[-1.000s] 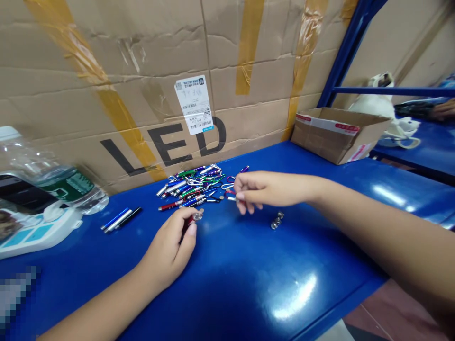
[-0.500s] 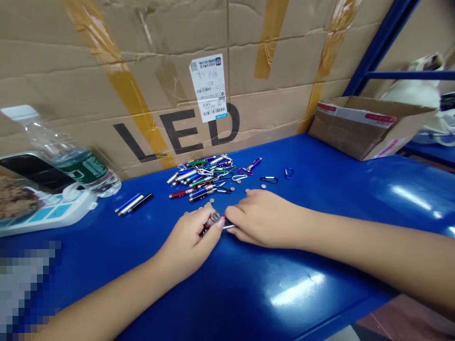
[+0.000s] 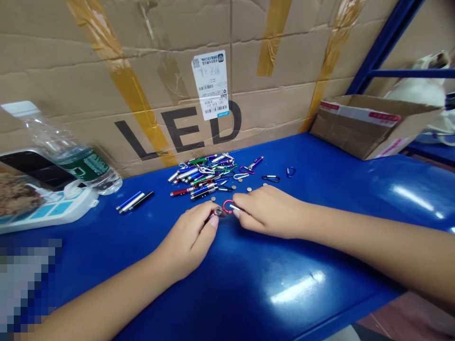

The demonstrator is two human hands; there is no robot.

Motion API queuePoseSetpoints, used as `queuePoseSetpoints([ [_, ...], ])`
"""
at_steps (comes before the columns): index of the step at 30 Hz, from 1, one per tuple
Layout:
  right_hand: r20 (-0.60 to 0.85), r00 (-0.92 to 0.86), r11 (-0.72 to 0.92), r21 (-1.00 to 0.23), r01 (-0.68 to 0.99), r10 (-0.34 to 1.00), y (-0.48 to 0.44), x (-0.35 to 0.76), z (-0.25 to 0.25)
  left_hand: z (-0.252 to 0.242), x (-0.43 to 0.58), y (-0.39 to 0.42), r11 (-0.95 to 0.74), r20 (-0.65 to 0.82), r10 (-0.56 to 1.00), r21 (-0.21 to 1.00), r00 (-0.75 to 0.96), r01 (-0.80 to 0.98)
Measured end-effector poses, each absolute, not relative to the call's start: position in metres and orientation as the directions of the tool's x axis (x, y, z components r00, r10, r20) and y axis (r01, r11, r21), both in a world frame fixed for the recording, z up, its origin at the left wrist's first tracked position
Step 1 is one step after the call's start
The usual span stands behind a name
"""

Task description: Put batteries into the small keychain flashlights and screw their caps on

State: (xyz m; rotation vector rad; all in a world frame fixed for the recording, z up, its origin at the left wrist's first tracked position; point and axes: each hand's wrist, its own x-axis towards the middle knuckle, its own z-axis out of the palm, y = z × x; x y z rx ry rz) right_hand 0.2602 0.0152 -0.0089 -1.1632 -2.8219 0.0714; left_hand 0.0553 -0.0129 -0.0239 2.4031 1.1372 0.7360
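Observation:
My left hand [image 3: 194,239] is closed around a small red penlight [image 3: 210,217], whose silver end sticks out toward the right; most of its body is hidden by the fingers. Between the thumb and fingers of my right hand [image 3: 266,212] is a red carabiner [image 3: 227,206] with a silver gate. Its rounded end points at the penlight's tip; whether the two touch I cannot tell. Just beyond my hands lies a pile of penlights [image 3: 204,176] in several colours, many with carabiners. A black carabiner [image 3: 270,178] and a blue carabiner [image 3: 291,172] lie apart on the right.
Several small round button cells [image 3: 249,189] lie near my hands. Three penlight tubes [image 3: 135,202] rest at left, beside a white power strip [image 3: 76,208] and a water bottle [image 3: 88,166]. A large cardboard box [image 3: 284,104] lines the back; a small open box [image 3: 355,130] stands at right.
My right hand has drawn slightly away from my left, up and to the right, and the red carabiner now shows more fully between them. The left hand has shifted only a little.

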Motion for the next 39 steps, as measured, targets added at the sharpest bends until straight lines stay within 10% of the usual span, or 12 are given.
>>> queuePoseSetpoints([
  [6, 0.055, -0.709, 0.696, -0.261, 0.669, 0.703, 0.016, 0.262, -0.004, -0.03, 0.055, -0.012, -0.698, 0.361, 0.716, 0.385, 0.598, 0.604],
  [39, -0.028, -0.606, 0.587, -0.216, 0.78, 0.795, 0.003, 0.259, 0.0, -0.031, 0.056, -0.009, -0.745, 0.447, 0.662, 0.302, 0.602, 0.595],
])
